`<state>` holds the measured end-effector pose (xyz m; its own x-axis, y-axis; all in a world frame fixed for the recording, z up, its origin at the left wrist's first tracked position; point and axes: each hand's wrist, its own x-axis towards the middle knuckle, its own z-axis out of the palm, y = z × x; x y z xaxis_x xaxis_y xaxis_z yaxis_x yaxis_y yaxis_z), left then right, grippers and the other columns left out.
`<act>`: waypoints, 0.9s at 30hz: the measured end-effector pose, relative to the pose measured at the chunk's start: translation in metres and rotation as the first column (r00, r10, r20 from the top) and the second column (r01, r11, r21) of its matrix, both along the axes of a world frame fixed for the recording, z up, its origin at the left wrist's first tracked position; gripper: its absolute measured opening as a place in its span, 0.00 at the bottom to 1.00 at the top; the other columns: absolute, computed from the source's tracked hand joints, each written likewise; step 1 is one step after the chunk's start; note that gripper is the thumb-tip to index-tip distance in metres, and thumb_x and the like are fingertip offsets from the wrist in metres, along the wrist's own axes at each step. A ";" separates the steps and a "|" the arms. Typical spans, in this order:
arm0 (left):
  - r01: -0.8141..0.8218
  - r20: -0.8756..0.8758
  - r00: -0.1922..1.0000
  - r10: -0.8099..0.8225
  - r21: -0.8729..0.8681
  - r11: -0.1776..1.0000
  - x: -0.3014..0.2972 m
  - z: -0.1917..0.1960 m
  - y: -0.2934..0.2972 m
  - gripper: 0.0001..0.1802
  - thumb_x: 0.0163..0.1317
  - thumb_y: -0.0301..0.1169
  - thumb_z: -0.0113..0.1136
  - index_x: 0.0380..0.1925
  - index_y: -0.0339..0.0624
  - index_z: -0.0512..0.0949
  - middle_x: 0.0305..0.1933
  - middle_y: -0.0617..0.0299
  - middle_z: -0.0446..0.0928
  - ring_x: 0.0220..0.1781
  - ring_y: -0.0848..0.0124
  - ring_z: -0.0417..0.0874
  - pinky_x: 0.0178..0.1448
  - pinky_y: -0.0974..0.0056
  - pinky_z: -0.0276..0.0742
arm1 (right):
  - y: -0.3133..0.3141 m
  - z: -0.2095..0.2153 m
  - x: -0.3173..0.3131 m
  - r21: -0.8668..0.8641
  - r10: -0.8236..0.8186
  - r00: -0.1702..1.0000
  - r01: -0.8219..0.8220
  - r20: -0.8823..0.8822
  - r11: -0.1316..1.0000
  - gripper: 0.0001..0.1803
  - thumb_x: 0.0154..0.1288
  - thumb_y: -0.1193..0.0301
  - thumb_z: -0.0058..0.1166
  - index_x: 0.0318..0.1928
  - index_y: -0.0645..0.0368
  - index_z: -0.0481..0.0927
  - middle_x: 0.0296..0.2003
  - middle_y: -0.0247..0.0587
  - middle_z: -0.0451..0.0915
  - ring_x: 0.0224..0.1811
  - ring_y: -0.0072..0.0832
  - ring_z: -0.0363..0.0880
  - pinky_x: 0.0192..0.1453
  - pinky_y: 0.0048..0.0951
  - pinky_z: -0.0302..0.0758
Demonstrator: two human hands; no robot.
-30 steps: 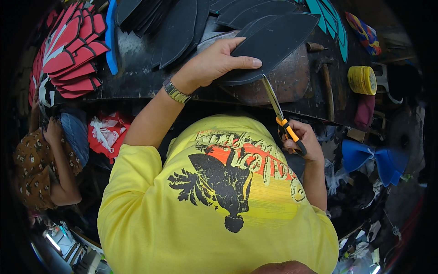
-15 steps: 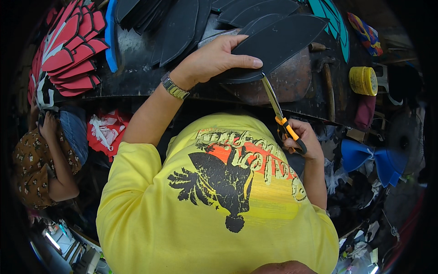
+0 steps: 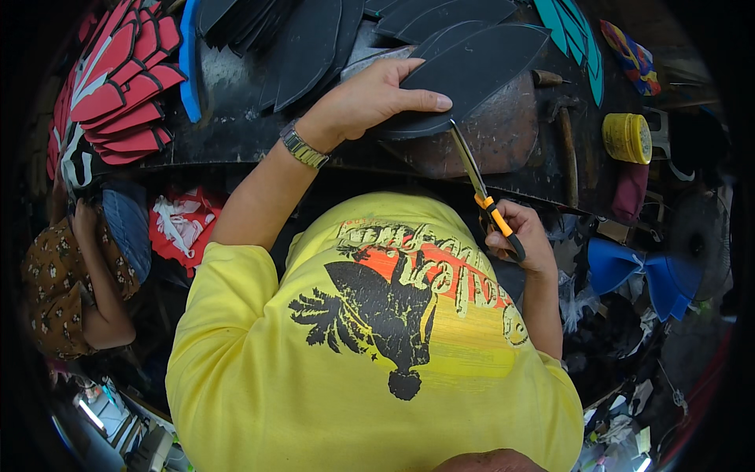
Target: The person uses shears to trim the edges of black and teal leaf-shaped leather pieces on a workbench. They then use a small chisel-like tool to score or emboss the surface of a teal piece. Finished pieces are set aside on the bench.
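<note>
A: Where is the left hand [image 3: 370,98]?

B: Up at twelve o'clock, laid flat on a dark sole-shaped sheet [image 3: 472,75]. Its fingers [image 3: 425,101] are stretched out and press down on the sheet, thumb along the near edge. A metal watch [image 3: 303,147] sits on that wrist.

A: And the sheet itself?

B: It lies over a rounded, worn brown block [image 3: 503,138] on the black table [image 3: 228,118], its pointed end aimed toward one o'clock.

A: The right hand [image 3: 521,236]?

B: Lower, at about three o'clock from the shirt's middle. Its fingers are closed around the orange and black handle of a utility knife [image 3: 484,189]. The blade runs up toward eleven o'clock and its tip meets the near edge of the sheet, just below the left fingertips.

A: What else is about?

B: More dark sheets [image 3: 307,47] fan out at eleven o'clock, red and white cut pieces [image 3: 118,86] at ten, teal ones [image 3: 570,31] at one. A yellow tub [image 3: 627,138] stands at two o'clock, a hammer [image 3: 565,141] beside the block. Another person in a brown patterned top [image 3: 55,291] is at nine o'clock.
</note>
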<state>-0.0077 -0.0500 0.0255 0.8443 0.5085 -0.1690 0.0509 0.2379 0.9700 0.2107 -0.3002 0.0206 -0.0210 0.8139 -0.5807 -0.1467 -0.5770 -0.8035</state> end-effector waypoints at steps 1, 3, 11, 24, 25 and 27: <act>0.003 -0.008 1.000 -0.003 -0.003 1.000 -0.001 0.000 0.001 0.26 0.61 0.37 0.71 0.55 0.33 0.78 0.47 0.59 0.83 0.45 0.78 0.84 0.52 0.75 0.78 | 0.000 0.000 -0.001 -0.006 -0.003 1.000 0.003 0.008 1.000 0.18 0.53 0.71 0.76 0.34 0.57 0.76 0.20 0.24 0.75 0.17 0.08 0.70 0.20 0.11 0.65; 0.011 -0.024 1.000 -0.011 -0.003 1.000 -0.002 -0.001 0.001 0.27 0.61 0.37 0.71 0.55 0.33 0.77 0.47 0.59 0.83 0.45 0.78 0.84 0.52 0.75 0.78 | 0.000 0.002 -0.002 0.009 -0.019 1.000 0.019 -0.017 1.000 0.17 0.53 0.71 0.76 0.34 0.57 0.76 0.20 0.24 0.74 0.17 0.07 0.68 0.19 0.11 0.63; -0.066 -0.042 0.997 0.072 0.138 0.988 -0.002 -0.008 0.000 0.23 0.61 0.35 0.70 0.51 0.32 0.79 0.45 0.58 0.84 0.42 0.75 0.85 0.52 0.71 0.80 | 0.001 0.011 -0.008 0.007 -0.026 0.985 0.025 0.168 1.000 0.17 0.53 0.71 0.77 0.28 0.57 0.75 0.19 0.20 0.69 0.19 0.06 0.61 0.22 0.14 0.54; -0.359 -0.067 0.774 0.629 0.772 0.524 -0.082 0.011 0.038 0.33 0.60 0.31 0.71 0.63 0.31 0.70 0.54 0.51 0.81 0.53 0.64 0.82 0.59 0.63 0.77 | 0.019 0.007 -0.028 0.173 -0.154 0.877 0.082 0.455 0.981 0.17 0.49 0.73 0.77 0.28 0.58 0.76 0.21 0.18 0.67 0.22 0.08 0.58 0.25 0.16 0.53; -0.299 -0.037 0.738 0.673 0.877 0.377 -0.088 0.009 0.038 0.34 0.59 0.32 0.72 0.63 0.32 0.70 0.56 0.49 0.79 0.55 0.61 0.81 0.60 0.62 0.76 | 0.018 0.006 -0.027 0.163 -0.154 0.882 0.089 0.446 0.983 0.16 0.50 0.73 0.77 0.28 0.58 0.76 0.21 0.18 0.67 0.22 0.08 0.58 0.25 0.16 0.53; -0.113 -0.021 0.633 0.774 0.986 0.120 -0.094 0.004 0.032 0.36 0.56 0.34 0.73 0.64 0.34 0.71 0.59 0.46 0.76 0.58 0.55 0.79 0.63 0.59 0.74 | 0.017 0.004 -0.026 0.153 -0.145 0.892 0.086 0.429 0.984 0.16 0.51 0.74 0.76 0.29 0.58 0.76 0.20 0.18 0.66 0.22 0.08 0.58 0.25 0.17 0.53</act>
<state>-0.1012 -0.0182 0.0291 0.3476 0.8194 0.4559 0.7484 -0.5353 0.3916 0.1848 -0.2835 0.0245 0.3092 0.8620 -0.4016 0.1764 -0.4670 -0.8665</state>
